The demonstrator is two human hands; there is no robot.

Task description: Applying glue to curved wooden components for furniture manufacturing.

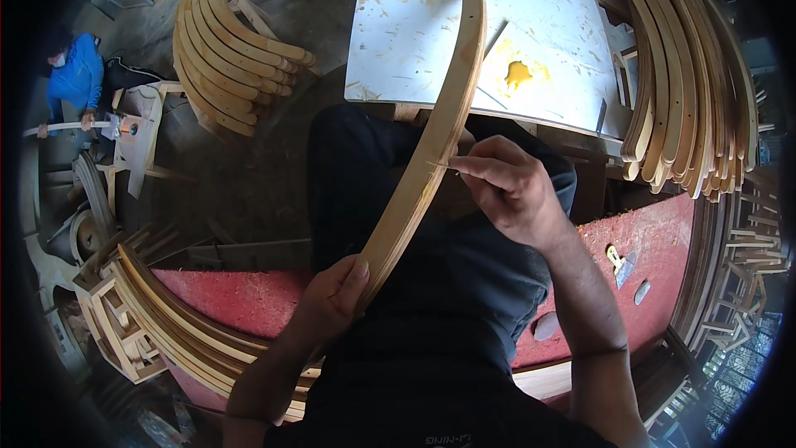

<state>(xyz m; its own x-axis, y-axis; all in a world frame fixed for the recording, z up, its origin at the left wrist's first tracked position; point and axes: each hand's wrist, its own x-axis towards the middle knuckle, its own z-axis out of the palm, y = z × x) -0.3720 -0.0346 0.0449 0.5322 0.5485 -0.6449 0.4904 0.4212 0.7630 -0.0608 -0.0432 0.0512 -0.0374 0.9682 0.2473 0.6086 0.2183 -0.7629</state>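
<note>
Left hand (337, 289) clamped on one curved slat (414, 185); right hand (507, 187) pinching one thin sliver (439, 164); one yellow-handled scraper (616, 260).

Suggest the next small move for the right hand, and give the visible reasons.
Probably the right hand should draw the thin sliver it pinches along the yellow smear on the curved wood, to spread it. The sliver is already at the wood, close to the smear, and the left hand grips the lower end, which should help keep it steady.
</note>
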